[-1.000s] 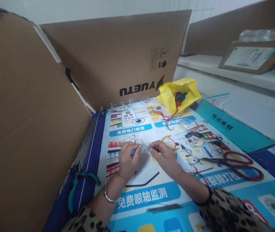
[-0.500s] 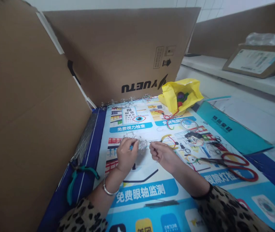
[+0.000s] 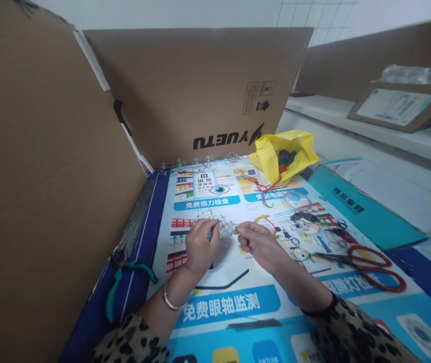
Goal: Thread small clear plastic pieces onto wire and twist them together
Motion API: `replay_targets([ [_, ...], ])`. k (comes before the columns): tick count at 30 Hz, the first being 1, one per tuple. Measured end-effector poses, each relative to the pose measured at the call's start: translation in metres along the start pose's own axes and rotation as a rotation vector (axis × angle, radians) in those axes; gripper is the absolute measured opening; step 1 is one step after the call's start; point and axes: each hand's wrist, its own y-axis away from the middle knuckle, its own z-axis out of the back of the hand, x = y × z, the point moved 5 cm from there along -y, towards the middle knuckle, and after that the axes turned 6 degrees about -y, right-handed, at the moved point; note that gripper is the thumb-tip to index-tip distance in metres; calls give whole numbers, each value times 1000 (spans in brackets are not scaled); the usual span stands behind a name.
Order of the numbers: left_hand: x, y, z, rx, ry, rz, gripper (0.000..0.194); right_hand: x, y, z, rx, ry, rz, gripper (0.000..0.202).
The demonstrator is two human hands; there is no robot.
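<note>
A tangled piece of thin silvery wire (image 3: 226, 228) spreads between my two hands over the printed sheet. My left hand (image 3: 202, 245) is closed, thumb against the fingers, holding the wire at its left side; a small blue spot shows between the fingers. On the other side, my right hand (image 3: 256, 243) pinches at the wire's right edge, fingertips pressed together. What exactly sits between those fingertips is too fine to make out. Just past the right hand lies a yellow and red curved piece (image 3: 266, 220).
Teal-handled pliers (image 3: 115, 287) lie left beside a bundle of straight wires (image 3: 136, 217). Red-handled scissors (image 3: 370, 262) rest at right. A yellow bag (image 3: 264, 159) with coloured contents stands at the back. Cardboard walls (image 3: 200, 85) rise behind and left. Short dark wires (image 3: 255, 324) lie in front.
The view has tilted up slightly, so everything sits a little lower. Both hands keep their closed grips close together at the wire, with only small shifts.
</note>
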Motion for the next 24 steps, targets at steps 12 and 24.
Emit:
replay_targets([
  [12,0,2,-1,-26,18,-50,14,2,-3,7,-42,-82,52,19],
  [24,-9,9,-2,70,29,-202,30,11,4,-1,-28,357,303,11],
])
